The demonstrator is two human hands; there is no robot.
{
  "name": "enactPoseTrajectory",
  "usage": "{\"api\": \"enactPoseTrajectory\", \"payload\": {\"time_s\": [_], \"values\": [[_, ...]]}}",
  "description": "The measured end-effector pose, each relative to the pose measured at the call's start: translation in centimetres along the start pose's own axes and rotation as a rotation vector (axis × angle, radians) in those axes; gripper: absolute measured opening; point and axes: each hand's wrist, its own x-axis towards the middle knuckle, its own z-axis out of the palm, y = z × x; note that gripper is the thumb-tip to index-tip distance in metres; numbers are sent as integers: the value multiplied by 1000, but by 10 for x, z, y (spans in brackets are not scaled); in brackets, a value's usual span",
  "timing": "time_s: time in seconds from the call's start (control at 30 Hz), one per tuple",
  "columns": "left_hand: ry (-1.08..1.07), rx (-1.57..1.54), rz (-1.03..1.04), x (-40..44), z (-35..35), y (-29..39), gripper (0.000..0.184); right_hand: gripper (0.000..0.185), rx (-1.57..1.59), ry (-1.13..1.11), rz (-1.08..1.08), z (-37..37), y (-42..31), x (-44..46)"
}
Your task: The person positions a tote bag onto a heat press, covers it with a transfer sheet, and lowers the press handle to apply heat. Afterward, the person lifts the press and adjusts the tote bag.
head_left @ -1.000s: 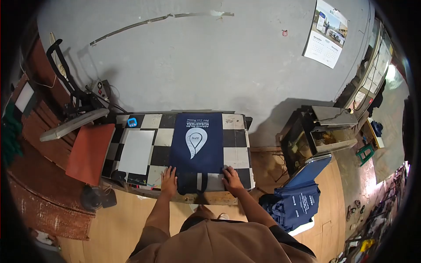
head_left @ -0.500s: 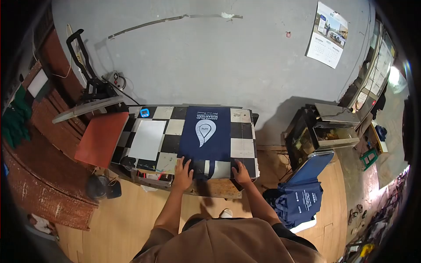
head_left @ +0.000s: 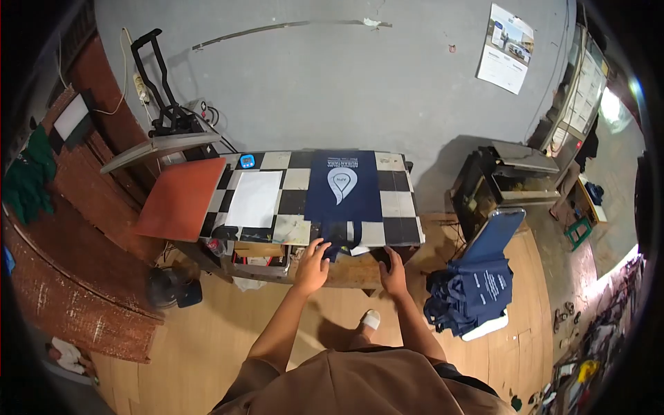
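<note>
A navy tote bag (head_left: 363,204) with a white leaf-shaped print and lettering lies flat on the checkered table (head_left: 398,183). Its strap hangs toward the front edge. My left hand (head_left: 312,268) is at that edge beside the strap, fingers apart; whether the fingertips touch the strap I cannot tell. Just off the edge to the right, my right hand (head_left: 393,273) has its fingers spread and holds nothing. A white sheet (head_left: 254,199) lies on the table left of the bag.
A heat press with an orange-red pad (head_left: 183,199) stands at the left. Near it on the table is a small blue timer (head_left: 247,161). On the right, a blue chair (head_left: 499,228) carries a pile of navy bags (head_left: 477,294). Behind it is a dark cabinet (head_left: 508,173).
Both hands have drawn back from the tabletop toward me, to the front edge. The bag still lies flat. The whole view has shifted slightly, and a foot shows more below.
</note>
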Motion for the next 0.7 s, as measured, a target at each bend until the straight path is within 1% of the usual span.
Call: {"api": "enactPoseTrajectory", "payload": {"time_s": [0.07,0.13,0.17,0.23,0.27,0.3,0.37,0.43,0.5,0.63,0.67,0.7], "values": [[-11,3,33,-19,3,1,44,50,-12,15,24,-2,-11,-23],[-32,-57,50,-34,5,11,45,52,-50,-6,52,-9,-24,-45],[-76,-51,-1,-41,6,18,47,52,-52,-5,61,-13,-28,-55],[-95,-120,10,-49,22,20,47,52,-69,7,85,-26,-34,-72],[-99,-172,9,-55,30,22,48,53,-48,-1,142,-34,-36,-79],[-94,-127,65,-59,34,31,50,53,-23,-6,196,-43,-37,-86],[-120,-167,104,-60,45,45,50,53,-82,33,192,-62,-40,-98],[-143,-210,144,-57,56,63,51,53,-145,70,184,-83,-37,-107],[-180,-240,102,-57,67,83,51,53,-170,93,165,-104,-30,-118],[-209,-269,179,-59,102,121,53,55,-204,155,156,-149,-5,-140],[-217,-276,187,-61,114,131,53,55,-211,164,162,-163,1,-147],[-252,-293,158,-62,125,144,54,54,-166,159,218,-179,1,-152]]}}
